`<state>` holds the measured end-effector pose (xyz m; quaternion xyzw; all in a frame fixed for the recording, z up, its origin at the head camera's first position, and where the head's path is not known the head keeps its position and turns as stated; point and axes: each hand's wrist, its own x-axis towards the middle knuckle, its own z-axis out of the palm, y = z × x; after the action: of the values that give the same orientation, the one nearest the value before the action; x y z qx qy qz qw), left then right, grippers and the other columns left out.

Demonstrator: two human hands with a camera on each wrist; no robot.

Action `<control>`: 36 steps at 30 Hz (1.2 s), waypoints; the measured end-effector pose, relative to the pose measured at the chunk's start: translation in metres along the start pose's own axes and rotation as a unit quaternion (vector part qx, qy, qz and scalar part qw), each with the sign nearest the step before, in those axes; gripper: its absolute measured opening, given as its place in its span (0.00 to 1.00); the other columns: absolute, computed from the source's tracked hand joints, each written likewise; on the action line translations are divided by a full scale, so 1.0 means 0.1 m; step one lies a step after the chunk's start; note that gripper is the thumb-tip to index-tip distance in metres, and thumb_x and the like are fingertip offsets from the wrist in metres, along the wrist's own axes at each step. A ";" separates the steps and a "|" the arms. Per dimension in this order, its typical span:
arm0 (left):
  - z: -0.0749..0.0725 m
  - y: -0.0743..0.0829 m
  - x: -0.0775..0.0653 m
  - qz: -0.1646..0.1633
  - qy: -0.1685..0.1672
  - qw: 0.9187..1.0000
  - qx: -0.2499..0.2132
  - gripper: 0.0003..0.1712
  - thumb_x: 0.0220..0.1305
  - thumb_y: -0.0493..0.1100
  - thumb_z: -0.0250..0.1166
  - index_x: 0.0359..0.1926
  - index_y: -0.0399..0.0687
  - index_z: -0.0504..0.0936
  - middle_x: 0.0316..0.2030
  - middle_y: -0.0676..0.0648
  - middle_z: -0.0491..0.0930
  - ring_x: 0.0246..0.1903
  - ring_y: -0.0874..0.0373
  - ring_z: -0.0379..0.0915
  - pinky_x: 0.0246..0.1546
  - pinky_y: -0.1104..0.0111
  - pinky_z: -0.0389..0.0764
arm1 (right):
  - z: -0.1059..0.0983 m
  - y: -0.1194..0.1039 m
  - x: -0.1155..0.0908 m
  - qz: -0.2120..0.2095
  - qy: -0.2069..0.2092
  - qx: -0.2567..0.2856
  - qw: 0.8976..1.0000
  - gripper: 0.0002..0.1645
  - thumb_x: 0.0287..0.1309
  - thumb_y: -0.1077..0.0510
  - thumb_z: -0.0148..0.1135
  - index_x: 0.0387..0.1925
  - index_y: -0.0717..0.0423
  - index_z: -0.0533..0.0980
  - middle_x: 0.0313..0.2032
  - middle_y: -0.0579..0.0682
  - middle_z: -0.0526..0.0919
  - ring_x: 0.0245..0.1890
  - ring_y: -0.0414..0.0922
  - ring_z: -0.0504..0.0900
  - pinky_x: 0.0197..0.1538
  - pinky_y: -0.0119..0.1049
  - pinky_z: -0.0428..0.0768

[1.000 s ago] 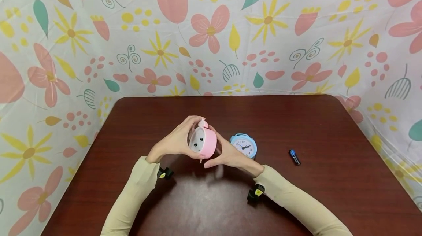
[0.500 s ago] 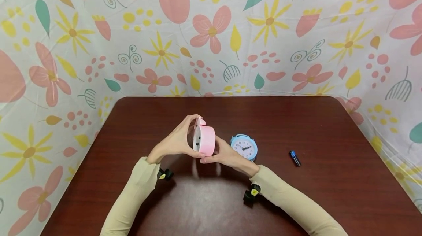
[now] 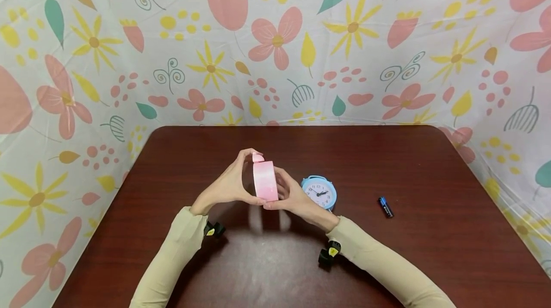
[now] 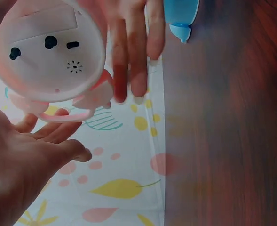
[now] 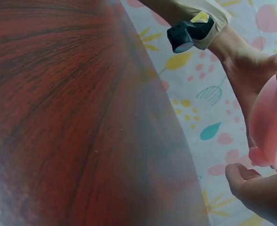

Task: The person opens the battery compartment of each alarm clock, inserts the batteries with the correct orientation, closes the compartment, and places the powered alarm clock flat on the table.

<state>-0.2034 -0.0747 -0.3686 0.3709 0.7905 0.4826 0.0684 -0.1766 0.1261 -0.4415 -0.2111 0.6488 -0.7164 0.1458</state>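
Note:
A pink twin-bell alarm clock [image 3: 265, 181] is held up over the table, its side turned to the head view. My left hand [image 3: 230, 183] grips it, fingers at the bells and thumb along the lower edge. From the other side my right hand [image 3: 297, 199] holds it, thumb at the lower edge and fingers bent behind it. The left wrist view shows the clock's pale back [image 4: 44, 61], with two black knobs, a small black switch, speaker holes and a rectangular battery cover. In the right wrist view, the pink casing [image 5: 267, 122] shows between both hands.
A blue alarm clock [image 3: 319, 192] stands on the table, close behind my right wrist. Farther right lies a blue-and-black battery [image 3: 385, 206]. The dark wooden table [image 3: 275, 260] meets a flower-patterned curtain [image 3: 275, 78] along its back edge.
The pink clock has turned so its back faces left and its side faces the head view. My right hand has shifted slightly left, its thumb now at the clock's lower edge.

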 end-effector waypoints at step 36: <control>0.08 -0.22 -0.08 0.039 0.020 0.999 -0.013 0.72 0.27 0.42 0.81 0.69 0.46 0.40 0.68 0.50 0.48 0.63 0.55 0.53 0.64 0.62 0.59 | 0.07 -0.38 -0.08 -0.068 0.068 -0.161 0.982 0.47 0.30 0.66 0.77 0.56 0.58 0.64 0.52 0.52 0.73 0.51 0.43 0.74 0.53 0.30 0.73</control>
<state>-0.2054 -0.0796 -0.3927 0.3910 0.7704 0.5022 0.0387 -0.1641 0.1281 -0.4039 -0.2262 0.7480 -0.6237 0.0164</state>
